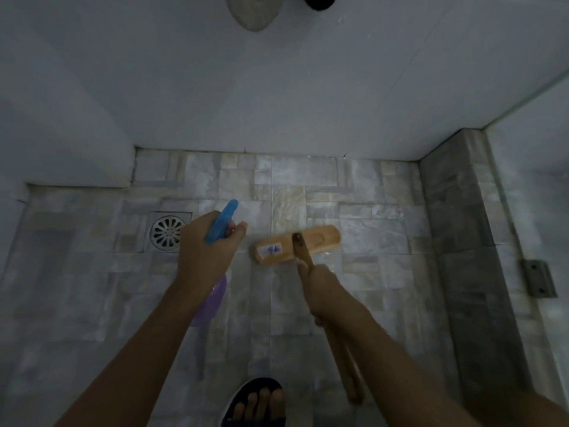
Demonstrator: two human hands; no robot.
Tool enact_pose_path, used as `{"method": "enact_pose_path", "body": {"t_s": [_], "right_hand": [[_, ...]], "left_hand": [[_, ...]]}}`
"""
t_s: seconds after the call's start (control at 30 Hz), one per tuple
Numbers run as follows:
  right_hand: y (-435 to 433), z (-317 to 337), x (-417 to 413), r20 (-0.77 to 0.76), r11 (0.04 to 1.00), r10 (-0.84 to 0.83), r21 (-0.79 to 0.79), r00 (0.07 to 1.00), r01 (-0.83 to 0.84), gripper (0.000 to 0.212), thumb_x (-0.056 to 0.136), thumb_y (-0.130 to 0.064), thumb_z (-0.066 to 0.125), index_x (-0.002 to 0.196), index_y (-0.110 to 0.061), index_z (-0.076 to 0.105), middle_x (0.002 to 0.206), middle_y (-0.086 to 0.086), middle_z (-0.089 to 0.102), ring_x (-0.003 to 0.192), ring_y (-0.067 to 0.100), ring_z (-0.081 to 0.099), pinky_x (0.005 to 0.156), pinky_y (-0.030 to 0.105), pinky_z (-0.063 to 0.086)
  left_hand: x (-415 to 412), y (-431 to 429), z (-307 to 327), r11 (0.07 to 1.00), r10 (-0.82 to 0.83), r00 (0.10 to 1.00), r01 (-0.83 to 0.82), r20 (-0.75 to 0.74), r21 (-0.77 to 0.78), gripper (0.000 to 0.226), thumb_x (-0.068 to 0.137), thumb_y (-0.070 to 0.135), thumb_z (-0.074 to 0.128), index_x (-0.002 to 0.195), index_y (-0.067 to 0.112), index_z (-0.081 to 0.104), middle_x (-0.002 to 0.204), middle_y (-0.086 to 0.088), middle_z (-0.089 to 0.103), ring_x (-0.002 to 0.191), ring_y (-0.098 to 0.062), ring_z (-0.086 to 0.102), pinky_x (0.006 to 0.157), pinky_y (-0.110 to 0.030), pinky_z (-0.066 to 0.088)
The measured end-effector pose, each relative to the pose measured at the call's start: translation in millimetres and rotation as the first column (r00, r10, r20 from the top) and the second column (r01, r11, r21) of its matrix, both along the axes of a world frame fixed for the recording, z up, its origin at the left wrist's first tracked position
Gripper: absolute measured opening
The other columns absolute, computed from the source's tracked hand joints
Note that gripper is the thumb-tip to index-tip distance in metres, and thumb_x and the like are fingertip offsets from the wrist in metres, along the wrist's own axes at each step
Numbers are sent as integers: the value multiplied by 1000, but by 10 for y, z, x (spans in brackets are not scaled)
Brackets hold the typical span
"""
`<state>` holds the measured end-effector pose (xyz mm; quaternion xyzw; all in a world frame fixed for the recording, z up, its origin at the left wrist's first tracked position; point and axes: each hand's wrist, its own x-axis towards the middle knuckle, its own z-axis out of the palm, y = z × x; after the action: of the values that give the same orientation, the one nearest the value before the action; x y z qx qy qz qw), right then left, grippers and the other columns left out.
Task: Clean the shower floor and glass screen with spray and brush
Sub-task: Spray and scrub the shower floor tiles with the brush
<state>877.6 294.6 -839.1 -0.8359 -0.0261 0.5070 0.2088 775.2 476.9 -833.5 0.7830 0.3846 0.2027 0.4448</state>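
Label: white sticker [270,249] with blue marks on the brush head; too blurred to read. No other writing legible.

Scrubbing brush [320,241]: long wooden handle, wooden head flat on the shower floor [385,272], centre, just right of the spray bottle. The right hand [323,291] is clenched around the handle close to the head.

Spray bottle [222,223]: blue trigger head, purple body showing below the wrist. The left hand [206,251] grasps its neck, nozzle pointing away towards the far wall, above the floor just right of the drain.

Floor: grey and beige stone-pattern tiles, with a wet sheen near the brush.

Drain [167,232]: round metal grate in a square frame, left of the hands.

Walls [277,103]: plain white, far and left.

Kerb [455,211]: grey tiled strip along the right side.

Glass screen [535,155]: at the right, beyond the kerb, with a metal hinge plate [538,278].

Foot [258,402]: in a dark sandal, near edge.
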Motion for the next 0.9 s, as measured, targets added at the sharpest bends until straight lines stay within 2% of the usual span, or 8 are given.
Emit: {"method": "enact_pose_path", "body": {"t_s": [0.07,0.13,0.17,0.23,0.33,0.43,0.57,0.9], "right_hand": [[366,-47,296,78,995,59,73,995,-65,41,108,-46,32,103,-12,55,83,8,58,61,21,57,48,32,51],[837,17,631,128,981,116,140,985,-134,23,109,-25,34,98,-17,53,82,8,52,64,23,57,62,39,57],[1039,46,766,98,984,71,156,993,-86,17,107,-12,37,106,-12,53,83,11,52,69,29,62,70,45,59],[1291,80,934,57,988,-13,157,998,4,34,101,6,42,135,0,43,83,17,53,79,41,69,69,51,61],[1112,79,750,103,981,89,161,991,-105,20,109,-23,35,121,-10,45,84,16,53,59,29,58,45,33,52],[612,-21,357,100,984,160,67,982,-167,46,106,-53,31,105,-10,49,85,13,58,56,26,57,43,30,48],[360,-82,197,82,970,242,-13,967,-242,54,103,-57,33,103,-7,53,81,13,59,54,23,56,41,28,47],[924,42,294,70,955,295,-5,953,-295,46,106,-51,32,124,-10,44,79,12,52,53,19,45,46,25,40]], "left_hand": [[-45,7,15,1000,9,1000,-9,-17,-2,22,83,21,78,71,11,63,62,-4,61,58,-23,61,62,-42,55],[-93,29,31,999,29,999,-30,-26,-17,22,83,22,78,71,10,64,62,-4,61,60,-24,61,64,-42,55],[-123,36,38,999,38,999,-38,-28,-29,22,84,23,77,72,10,64,62,-5,61,60,-25,61,66,-42,55],[-177,56,52,998,44,999,-45,-22,-42,23,84,23,77,73,8,64,63,-7,62,61,-28,62,67,-45,57],[-229,89,65,996,65,997,-67,-41,-55,25,84,23,78,70,8,64,62,-9,62,61,-31,61,67,-47,56],[-328,166,66,983,161,984,-166,-76,-80,36,82,29,81,62,8,60,55,-9,57,52,-28,56,58,-38,51],[-541,266,32,971,221,972,-227,-80,-71,47,79,33,83,50,18,49,45,2,47,43,-15,45,53,-32,44],[-730,222,-51,975,215,976,-213,25,-68,42,75,37,85,60,8,59,51,-4,57,45,-15,52,51,-31,49]]}}
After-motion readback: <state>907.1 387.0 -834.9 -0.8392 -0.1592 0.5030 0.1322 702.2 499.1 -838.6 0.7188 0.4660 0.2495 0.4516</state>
